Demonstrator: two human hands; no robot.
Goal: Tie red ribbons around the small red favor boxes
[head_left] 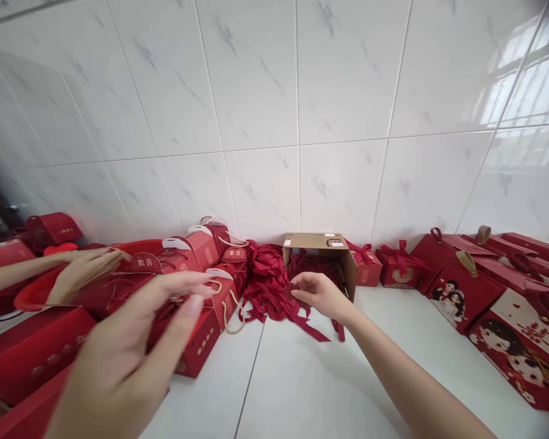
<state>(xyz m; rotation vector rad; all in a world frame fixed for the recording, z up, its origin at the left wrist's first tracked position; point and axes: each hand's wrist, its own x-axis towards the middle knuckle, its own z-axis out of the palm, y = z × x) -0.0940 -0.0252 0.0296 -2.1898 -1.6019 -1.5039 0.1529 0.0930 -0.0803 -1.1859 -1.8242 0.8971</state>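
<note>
My left hand (128, 353) is large in the foreground, in front of the red gift boxes (201, 341) on the left. Its thumb and index finger are stretched forward with a gap between them, and nothing shows in it. Over the white table, my right hand (320, 294) has its fingers curled together around a small dark red piece (302, 296), which may be a strap; the fingers partly hide it. Behind that hand lie a heap of dark red ribbons (265, 268) and an open cardboard box (350, 268) on its side, with dark red pieces inside.
Another person's hands (89, 268) reach over a red basin (27, 296) at the left. Ribbon-tied red boxes (400, 268) stand along the tiled wall (260, 183). Larger red boxes with printed figures (516, 347) fill the right side of the white table (297, 390).
</note>
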